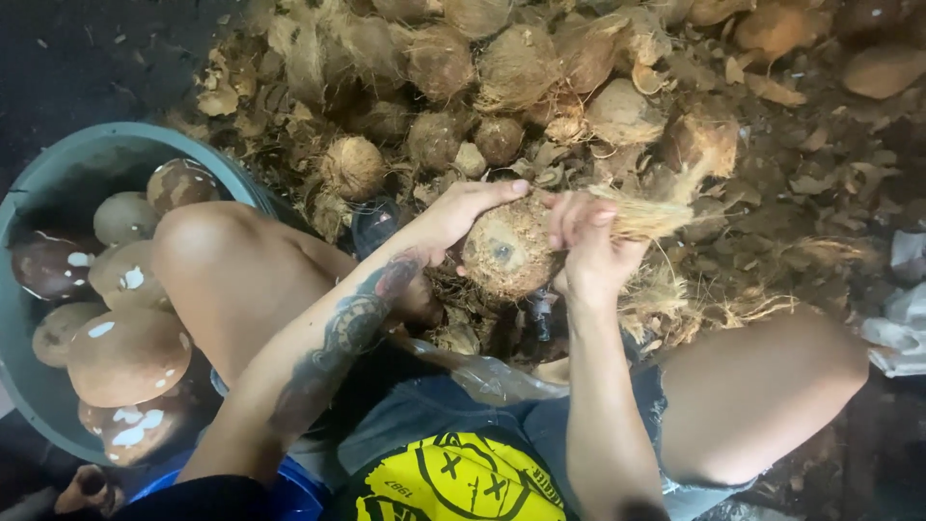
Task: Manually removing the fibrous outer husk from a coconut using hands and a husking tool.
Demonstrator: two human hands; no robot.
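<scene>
A round husky coconut (506, 253) sits between my knees, its dark eye facing me. My left hand (461, 214) cups its left and top side, fingers stretched over it. On the right side of the coconut, my right hand (590, 253) pinches a strip of pale fibre (644, 218) that trails off to the right. Both forearms reach in from the bottom; the left one is tattooed.
A grey tub (58, 183) at the left holds several peeled brown coconuts (125, 355). A heap of unpeeled coconuts (521, 68) and torn husk (791, 183) covers the ground ahead. White plastic (897, 328) lies at the right edge.
</scene>
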